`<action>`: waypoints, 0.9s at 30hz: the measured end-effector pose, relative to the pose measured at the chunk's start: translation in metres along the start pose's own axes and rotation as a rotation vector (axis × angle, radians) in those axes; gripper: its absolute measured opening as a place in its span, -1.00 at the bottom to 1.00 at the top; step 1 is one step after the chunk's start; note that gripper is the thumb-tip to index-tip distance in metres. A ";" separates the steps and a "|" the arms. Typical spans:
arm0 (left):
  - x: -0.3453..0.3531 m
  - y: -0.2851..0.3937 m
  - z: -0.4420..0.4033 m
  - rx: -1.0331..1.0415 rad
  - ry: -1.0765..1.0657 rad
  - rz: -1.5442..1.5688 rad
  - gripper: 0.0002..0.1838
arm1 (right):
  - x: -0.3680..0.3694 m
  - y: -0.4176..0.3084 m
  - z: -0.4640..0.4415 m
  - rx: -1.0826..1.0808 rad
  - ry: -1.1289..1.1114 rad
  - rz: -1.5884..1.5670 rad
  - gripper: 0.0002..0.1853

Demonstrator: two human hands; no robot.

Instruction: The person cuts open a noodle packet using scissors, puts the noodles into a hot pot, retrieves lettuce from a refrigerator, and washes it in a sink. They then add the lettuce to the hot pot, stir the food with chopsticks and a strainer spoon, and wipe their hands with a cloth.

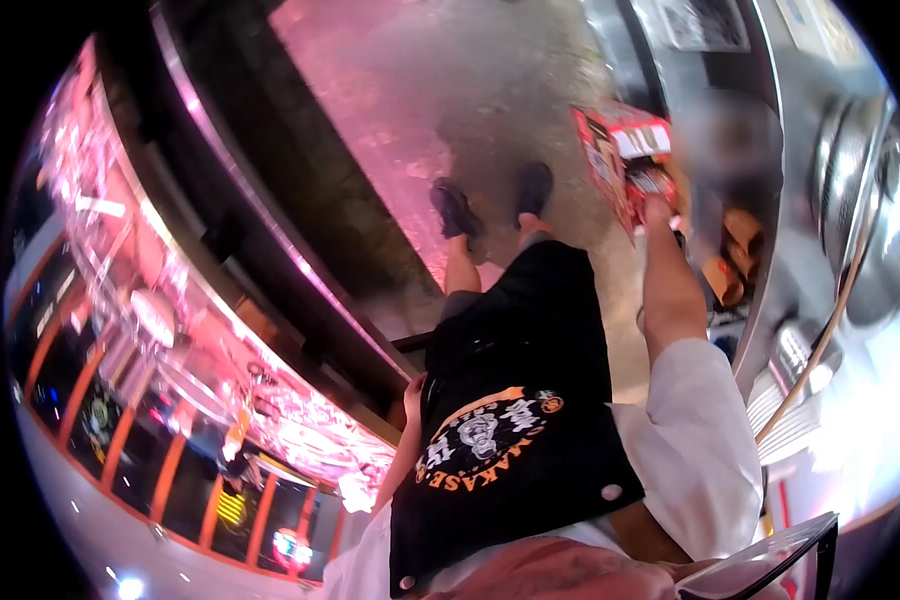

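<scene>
Reach looks done, rest unclear: right hand at red-and-white cardboard box; I can't tell either grip, left hand included.

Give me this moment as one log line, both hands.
right hand: at red box, fingers hidden | left hand: beside black apron, grip unclear

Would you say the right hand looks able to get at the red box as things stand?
Yes, it seems so: the right hand is right at the near side of the red box, with nothing visible between them, though its fingers are hard to make out.
</scene>
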State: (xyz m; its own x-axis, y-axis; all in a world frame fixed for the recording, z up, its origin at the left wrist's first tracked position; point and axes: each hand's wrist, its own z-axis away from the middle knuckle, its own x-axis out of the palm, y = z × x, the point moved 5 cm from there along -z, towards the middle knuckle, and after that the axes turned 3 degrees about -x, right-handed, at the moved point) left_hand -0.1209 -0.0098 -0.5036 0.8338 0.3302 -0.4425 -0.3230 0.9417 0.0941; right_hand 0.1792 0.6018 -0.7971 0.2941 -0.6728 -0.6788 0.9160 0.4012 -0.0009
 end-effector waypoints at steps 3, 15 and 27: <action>0.011 -0.011 -0.006 0.025 0.040 0.179 -0.65 | -0.021 0.002 0.026 0.066 0.055 0.213 -0.66; -0.119 0.177 0.000 0.547 0.254 0.603 -0.69 | -0.263 -0.221 0.212 -0.293 0.472 -0.523 -0.71; -0.379 0.126 0.185 1.009 1.061 0.213 -0.75 | -0.294 -0.729 0.568 -1.972 0.099 0.263 -0.92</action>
State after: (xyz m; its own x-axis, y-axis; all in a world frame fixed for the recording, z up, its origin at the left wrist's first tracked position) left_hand -0.3954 -0.0041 -0.1589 -0.0409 0.6826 -0.7296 0.4167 0.6754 0.6085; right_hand -0.4197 0.1546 -0.1796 0.2697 -0.4905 -0.8286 -0.6716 0.5209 -0.5269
